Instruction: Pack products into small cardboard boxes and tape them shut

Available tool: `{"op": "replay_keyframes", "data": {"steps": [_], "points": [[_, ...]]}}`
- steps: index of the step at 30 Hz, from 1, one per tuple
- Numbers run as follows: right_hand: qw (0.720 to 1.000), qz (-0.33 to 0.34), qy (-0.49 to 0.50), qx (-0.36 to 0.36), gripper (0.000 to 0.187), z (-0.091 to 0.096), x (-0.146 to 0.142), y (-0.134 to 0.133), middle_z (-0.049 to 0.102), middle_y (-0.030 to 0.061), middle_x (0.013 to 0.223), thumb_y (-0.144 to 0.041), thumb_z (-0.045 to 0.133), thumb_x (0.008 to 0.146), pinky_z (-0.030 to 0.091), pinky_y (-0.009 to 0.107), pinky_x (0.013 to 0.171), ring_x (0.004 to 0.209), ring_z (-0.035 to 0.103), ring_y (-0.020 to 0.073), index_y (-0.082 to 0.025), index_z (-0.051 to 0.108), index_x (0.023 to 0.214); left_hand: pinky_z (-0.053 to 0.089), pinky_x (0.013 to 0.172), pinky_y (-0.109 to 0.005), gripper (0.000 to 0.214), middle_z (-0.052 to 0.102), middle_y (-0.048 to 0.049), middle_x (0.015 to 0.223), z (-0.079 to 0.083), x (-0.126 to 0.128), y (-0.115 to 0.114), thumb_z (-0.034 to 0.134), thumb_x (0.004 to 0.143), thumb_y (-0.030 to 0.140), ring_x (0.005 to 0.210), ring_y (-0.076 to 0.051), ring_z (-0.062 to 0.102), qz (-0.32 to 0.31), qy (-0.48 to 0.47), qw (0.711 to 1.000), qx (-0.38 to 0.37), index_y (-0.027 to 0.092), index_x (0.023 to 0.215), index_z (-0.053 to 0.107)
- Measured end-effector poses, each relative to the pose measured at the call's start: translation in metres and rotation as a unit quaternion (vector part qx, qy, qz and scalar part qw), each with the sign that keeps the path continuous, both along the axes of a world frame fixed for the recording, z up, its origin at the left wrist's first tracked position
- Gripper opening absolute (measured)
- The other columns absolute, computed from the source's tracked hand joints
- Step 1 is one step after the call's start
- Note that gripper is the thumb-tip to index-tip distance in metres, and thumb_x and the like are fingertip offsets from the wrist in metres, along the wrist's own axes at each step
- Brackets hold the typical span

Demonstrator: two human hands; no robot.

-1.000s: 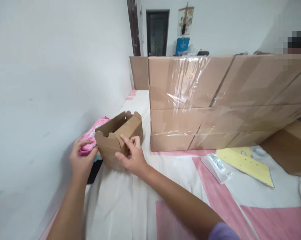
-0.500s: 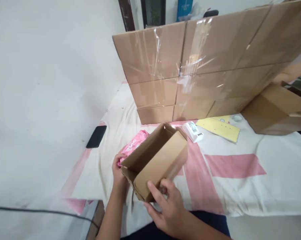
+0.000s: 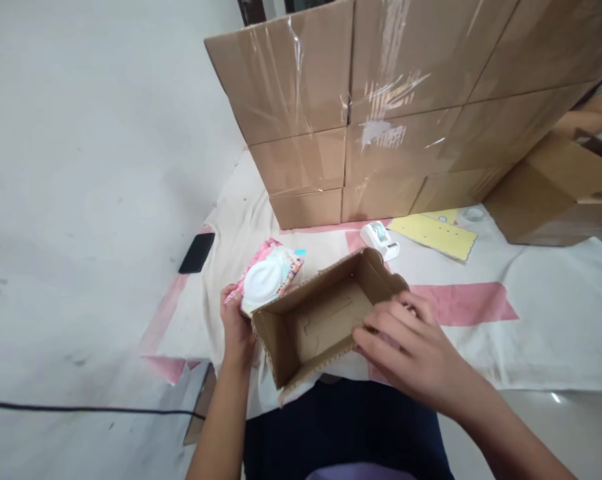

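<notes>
A small open cardboard box (image 3: 315, 327) sits over my lap at the near edge of the cloth, its inside bare. My right hand (image 3: 413, 347) grips its right wall, fingers curled over the rim. My left hand (image 3: 235, 323) is closed on a pink wipes pack (image 3: 268, 277) with a white lid, held against the box's left wall.
A tall stack of taped cardboard cartons (image 3: 381, 100) stands behind. A white tape dispenser (image 3: 379, 237), a yellow punched card (image 3: 438, 237) and a tape roll (image 3: 473, 214) lie on the pink and white cloth (image 3: 531, 320). A black phone (image 3: 197, 253) lies left. Another person's arm (image 3: 593, 113) shows far right.
The box has turned so its opening faces up toward me. My right hand moved from the box's near corner to its right wall. The wipes pack now shows its white lid.
</notes>
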State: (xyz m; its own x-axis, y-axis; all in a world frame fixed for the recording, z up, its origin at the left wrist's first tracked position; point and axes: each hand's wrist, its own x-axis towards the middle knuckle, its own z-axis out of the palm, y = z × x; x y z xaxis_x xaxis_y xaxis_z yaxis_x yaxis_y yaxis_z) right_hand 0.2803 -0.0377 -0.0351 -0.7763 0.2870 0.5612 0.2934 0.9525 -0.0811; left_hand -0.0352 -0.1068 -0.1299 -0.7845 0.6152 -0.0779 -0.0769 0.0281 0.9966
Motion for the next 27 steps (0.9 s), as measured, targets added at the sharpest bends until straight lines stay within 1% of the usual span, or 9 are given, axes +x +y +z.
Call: {"op": "replay_keyframes", "data": {"steps": [3, 5, 10, 13, 16, 18, 21, 23, 27], "points": [[0.999, -0.005, 0.045, 0.018, 0.024, -0.017, 0.002, -0.019, 0.070, 0.0056, 0.092, -0.003, 0.055, 0.094, 0.040, 0.044, 0.086, 0.092, 0.062, 0.0223, -0.024, 0.066, 0.101, 0.056, 0.086, -0.035, 0.036, 0.070, -0.0002, 0.101, 0.026, -0.009, -0.011, 0.054, 0.078, 0.052, 0.105, -0.024, 0.067, 0.059, 0.001, 0.997, 0.057, 0.028, 0.105, 0.053], [0.998, -0.014, 0.062, 0.022, 0.027, -0.022, 0.000, -0.024, 0.071, 0.0052, 0.091, -0.002, 0.052, 0.093, 0.039, 0.043, 0.084, 0.090, 0.062, 0.0220, -0.025, 0.065, 0.098, 0.057, 0.091, -0.039, 0.035, 0.072, -0.0010, 0.108, 0.052, -0.013, -0.017, 0.052, 0.079, 0.051, 0.114, -0.027, 0.067, 0.072, -0.005, 0.993, 0.090, 0.028, 0.105, 0.057], [0.997, -0.036, 0.073, 0.011, 0.027, -0.018, -0.016, -0.020, 0.072, 0.0051, 0.093, -0.002, 0.053, 0.090, 0.039, 0.042, 0.080, 0.085, 0.061, 0.0216, -0.023, 0.067, 0.100, 0.060, 0.096, -0.046, 0.035, 0.074, -0.0022, 0.119, 0.132, -0.001, -0.032, 0.057, 0.079, 0.046, 0.127, -0.034, 0.063, 0.039, 0.001, 0.993, 0.111, 0.028, 0.107, 0.066], [0.995, -0.059, 0.075, 0.017, 0.022, -0.014, -0.026, -0.017, 0.070, 0.0132, 0.118, -0.007, 0.057, 0.091, 0.042, 0.042, 0.083, 0.097, 0.062, 0.0251, -0.022, 0.068, 0.102, 0.063, 0.086, -0.047, 0.035, 0.075, -0.0040, 0.112, 0.163, 0.020, -0.039, 0.059, 0.076, 0.042, 0.112, -0.034, 0.070, 0.008, -0.002, 0.997, 0.073, 0.028, 0.107, 0.067], [0.993, -0.074, 0.087, 0.037, 0.020, -0.014, -0.032, -0.013, 0.060, 0.0190, 0.133, -0.008, 0.058, 0.093, 0.044, 0.041, 0.082, 0.105, 0.060, 0.0281, -0.021, 0.070, 0.102, 0.061, 0.062, -0.040, 0.043, 0.074, -0.0033, 0.095, 0.169, 0.038, -0.038, 0.066, 0.069, 0.038, 0.083, -0.030, 0.074, -0.046, -0.026, 0.998, 0.040, 0.027, 0.110, 0.065], [0.990, -0.083, 0.103, 0.048, 0.019, -0.017, -0.035, -0.012, 0.061, 0.0167, 0.125, -0.009, 0.058, 0.093, 0.044, 0.039, 0.081, 0.103, 0.058, 0.0278, -0.021, 0.071, 0.098, 0.057, 0.055, -0.036, 0.050, 0.073, -0.0025, 0.091, 0.165, 0.046, -0.031, 0.069, 0.067, 0.039, 0.076, -0.028, 0.073, -0.092, -0.029, 0.995, 0.016, 0.027, 0.114, 0.063], [0.987, -0.101, 0.115, 0.053, 0.017, -0.024, -0.036, -0.011, 0.062, 0.0116, 0.105, -0.011, 0.060, 0.093, 0.044, 0.038, 0.081, 0.097, 0.057, 0.0267, -0.023, 0.071, 0.097, 0.059, 0.058, -0.039, 0.049, 0.073, -0.0057, 0.087, 0.158, 0.051, -0.014, 0.067, 0.069, 0.046, 0.081, -0.032, 0.074, -0.150, -0.054, 0.987, -0.028, 0.021, 0.111, 0.066], [0.985, -0.114, 0.120, 0.051, 0.017, -0.028, -0.037, -0.011, 0.060, 0.0105, 0.102, -0.013, 0.061, 0.094, 0.044, 0.038, 0.080, 0.099, 0.056, 0.0269, -0.024, 0.071, 0.101, 0.060, 0.060, -0.042, 0.047, 0.072, -0.0075, 0.081, 0.158, 0.051, -0.005, 0.064, 0.069, 0.047, 0.080, -0.034, 0.074, -0.164, -0.077, 0.982, -0.060, 0.017, 0.105, 0.068], [0.983, -0.119, 0.134, 0.041, 0.011, -0.028, -0.037, -0.014, 0.052, 0.0175, 0.137, -0.016, 0.063, 0.095, 0.047, 0.039, 0.080, 0.115, 0.055, 0.0315, -0.023, 0.070, 0.101, 0.059, 0.063, -0.042, 0.047, 0.072, -0.0075, 0.083, 0.164, 0.046, 0.001, 0.066, 0.064, 0.042, 0.081, -0.033, 0.073, -0.173, -0.085, 0.979, -0.065, 0.018, 0.105, 0.067]]}}
